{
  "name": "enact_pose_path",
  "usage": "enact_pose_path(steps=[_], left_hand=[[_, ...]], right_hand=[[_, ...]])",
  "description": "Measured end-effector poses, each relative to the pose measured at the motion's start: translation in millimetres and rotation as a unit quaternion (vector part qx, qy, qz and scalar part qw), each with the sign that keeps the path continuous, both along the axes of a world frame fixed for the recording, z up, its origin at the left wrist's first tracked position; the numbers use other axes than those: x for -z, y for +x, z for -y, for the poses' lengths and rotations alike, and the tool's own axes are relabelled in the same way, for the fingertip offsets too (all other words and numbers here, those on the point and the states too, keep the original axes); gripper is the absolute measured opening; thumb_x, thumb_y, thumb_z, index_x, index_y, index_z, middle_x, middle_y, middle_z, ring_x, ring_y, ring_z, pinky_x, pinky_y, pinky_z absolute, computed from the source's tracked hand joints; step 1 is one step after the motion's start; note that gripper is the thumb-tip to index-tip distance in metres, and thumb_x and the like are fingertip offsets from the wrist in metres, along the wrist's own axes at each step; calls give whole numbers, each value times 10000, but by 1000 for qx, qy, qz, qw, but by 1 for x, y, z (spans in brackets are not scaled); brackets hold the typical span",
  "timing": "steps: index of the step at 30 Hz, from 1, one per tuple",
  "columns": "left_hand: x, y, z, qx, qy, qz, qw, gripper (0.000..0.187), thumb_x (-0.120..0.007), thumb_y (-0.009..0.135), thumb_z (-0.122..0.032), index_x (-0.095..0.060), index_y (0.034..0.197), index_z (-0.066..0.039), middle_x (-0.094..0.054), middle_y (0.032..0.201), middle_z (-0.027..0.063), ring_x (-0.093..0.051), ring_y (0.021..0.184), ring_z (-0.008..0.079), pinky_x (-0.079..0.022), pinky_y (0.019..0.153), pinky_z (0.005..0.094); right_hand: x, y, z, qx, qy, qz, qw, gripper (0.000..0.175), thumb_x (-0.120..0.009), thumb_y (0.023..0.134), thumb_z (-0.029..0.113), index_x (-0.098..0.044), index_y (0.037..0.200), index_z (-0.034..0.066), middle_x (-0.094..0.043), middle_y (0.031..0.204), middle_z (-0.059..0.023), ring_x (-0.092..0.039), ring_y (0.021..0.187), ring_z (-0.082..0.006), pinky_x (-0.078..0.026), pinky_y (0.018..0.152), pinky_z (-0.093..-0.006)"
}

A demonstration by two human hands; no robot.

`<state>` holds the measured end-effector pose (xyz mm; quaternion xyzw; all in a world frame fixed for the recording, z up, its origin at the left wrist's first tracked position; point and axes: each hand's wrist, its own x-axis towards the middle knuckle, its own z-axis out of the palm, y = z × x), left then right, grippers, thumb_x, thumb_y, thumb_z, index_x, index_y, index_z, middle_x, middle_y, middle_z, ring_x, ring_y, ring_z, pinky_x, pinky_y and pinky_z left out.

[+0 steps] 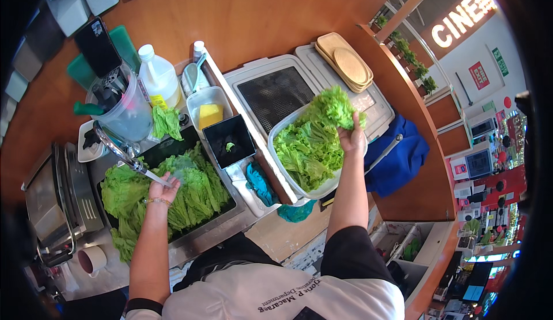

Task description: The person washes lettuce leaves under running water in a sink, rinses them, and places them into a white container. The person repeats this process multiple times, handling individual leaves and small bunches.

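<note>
My left hand (165,188) is palm up with fingers apart under the stream from a chrome faucet (119,149), holding nothing. Below and around it, green leaf lettuce (196,190) fills a sink (233,214), some leaves hanging over the near edge. At the right, my right hand (352,138) grips a frilly lettuce leaf (335,106) above a white plastic tub (283,186). More lettuce (306,156) lies in that tub. A square black container (218,156) with a small green scrap in it stands between sink and tub. One loose lettuce leaf (166,122) rests behind the sink.
A utensil bucket (138,117), a plastic jug (159,78) and a container with a yellow sponge (211,114) stand behind the sink. A raised divider (255,130) separates sink and tub. Wooden plates (350,67) lie on a grey lid, and a mug (92,259) stands lower left.
</note>
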<state>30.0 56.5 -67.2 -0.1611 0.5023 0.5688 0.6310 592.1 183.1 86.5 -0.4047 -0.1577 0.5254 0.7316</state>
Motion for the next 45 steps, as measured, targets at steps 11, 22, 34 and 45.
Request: enact_pose_path(steps=[11, 22, 34, 45], left_hand=[[-14, 1, 14, -43, -10, 48, 998, 360, -454, 907, -115, -486, 1247, 0, -384, 1326, 209, -368, 1248, 326, -296, 1069, 493], [-73, -35, 31, 1, 49, -127, 991, 394, -534, 855, -97, -464, 1239, -45, -364, 1363, 142, -372, 1219, 379, -326, 1029, 518], [-122, -114, 112, 14, 159, -282, 946, 322, -552, 888, -86, -522, 1204, -29, -573, 1138, 113, -568, 1025, 236, -469, 895, 397], [-48, -74, 107, 462, -162, -683, 541, 297, -628, 797, -99, -597, 1066, 24, -565, 1065, 231, -610, 905, 366, -527, 799, 393]], right_hand=[[50, 51, 5, 96, -234, 25, 967, 503, -694, 790, 83, -483, 1244, 31, -518, 1225, -170, -536, 1102, -293, -423, 963, -537], [67, 2, -17, -100, -108, 896, 419, 532, -535, 890, 387, -401, 1382, 236, -302, 1471, -88, -252, 1358, -333, -226, 1054, -572], [-61, -144, 6, 47, 78, 857, 507, 225, -617, 831, 142, -652, 1053, 135, -565, 1189, -110, -576, 1040, -293, -473, 883, -408], [97, -508, 81, -590, -123, 414, 682, 206, -562, 859, 197, -652, 944, 32, -652, 857, -112, -626, 700, -223, -492, 623, -358]])
